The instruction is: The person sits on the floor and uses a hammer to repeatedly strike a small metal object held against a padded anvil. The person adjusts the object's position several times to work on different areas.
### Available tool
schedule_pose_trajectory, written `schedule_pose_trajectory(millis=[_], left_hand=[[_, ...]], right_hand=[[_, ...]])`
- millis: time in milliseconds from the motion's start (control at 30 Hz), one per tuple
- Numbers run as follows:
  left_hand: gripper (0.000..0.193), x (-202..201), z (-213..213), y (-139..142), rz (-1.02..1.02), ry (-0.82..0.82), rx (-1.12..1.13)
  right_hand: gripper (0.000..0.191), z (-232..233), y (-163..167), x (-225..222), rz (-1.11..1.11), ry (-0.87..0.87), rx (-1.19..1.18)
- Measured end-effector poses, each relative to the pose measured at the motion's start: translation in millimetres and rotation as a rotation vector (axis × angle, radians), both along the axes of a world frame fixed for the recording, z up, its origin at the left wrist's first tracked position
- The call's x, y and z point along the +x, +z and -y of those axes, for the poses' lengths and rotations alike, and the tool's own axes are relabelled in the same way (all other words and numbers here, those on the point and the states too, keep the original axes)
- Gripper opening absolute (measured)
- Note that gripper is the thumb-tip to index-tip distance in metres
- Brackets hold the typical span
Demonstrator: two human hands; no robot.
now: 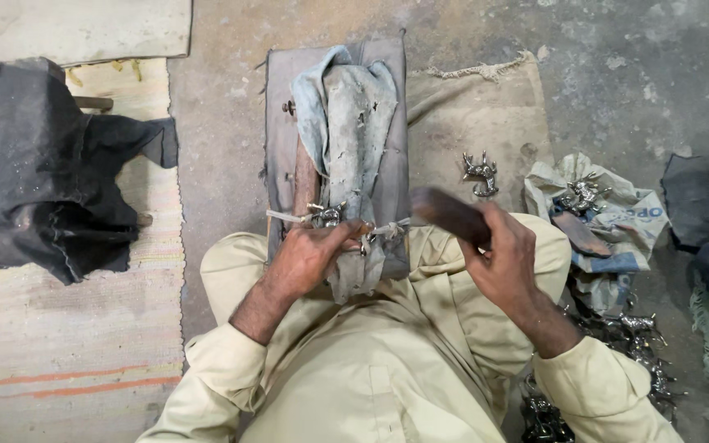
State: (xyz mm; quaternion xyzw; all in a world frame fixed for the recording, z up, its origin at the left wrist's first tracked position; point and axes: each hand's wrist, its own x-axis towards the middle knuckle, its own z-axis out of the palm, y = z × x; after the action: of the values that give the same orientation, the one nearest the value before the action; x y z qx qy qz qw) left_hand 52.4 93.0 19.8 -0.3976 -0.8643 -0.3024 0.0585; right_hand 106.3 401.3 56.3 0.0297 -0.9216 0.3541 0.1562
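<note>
Two hands work at the centre of the frame. The left hand (315,250) pinches a small silvery metal figure (327,216) against a worn grey cloth (354,123) draped over a narrow bench (279,123); the figure sits just above its fingertips. The right hand (502,258), right of centre, is closed around a dark wooden tool (445,212) angled toward the figure. Another metal figure (481,174) lies on beige sacking (469,115) at upper right, and more figures (642,344) are piled at lower right.

Left hand (309,254) at frame centre, fingers pinched shut, forearm bare. Right hand (506,258), centre-right, fist closed, wrist bent inward, sleeve cream.
</note>
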Motion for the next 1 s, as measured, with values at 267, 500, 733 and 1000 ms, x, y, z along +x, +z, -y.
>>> schedule_pose_trajectory(millis=[267,500,733,1000], left_hand=[[0.029,5.6,1.3,8.7,0.077,0.191,0.275],[0.035,5.0,-4.2,15.6,0.239,0.192,0.287],[0.038,2.4,-6.5,16.4,0.168,0.120,0.087],[0.045,-0.6,-4.3,13.5,0.203,0.083,-0.003]], right_hand=[[0.037,-6.8,-1.5,-3.3,0.101,0.153,0.225],[0.038,-0.2,-14.1,-14.6,0.460,0.196,-0.022],[0.037,7.2,-19.9,-15.0,0.142,0.199,-0.048],[0.047,1.9,-4.9,-13.3,-0.099,0.114,0.246]])
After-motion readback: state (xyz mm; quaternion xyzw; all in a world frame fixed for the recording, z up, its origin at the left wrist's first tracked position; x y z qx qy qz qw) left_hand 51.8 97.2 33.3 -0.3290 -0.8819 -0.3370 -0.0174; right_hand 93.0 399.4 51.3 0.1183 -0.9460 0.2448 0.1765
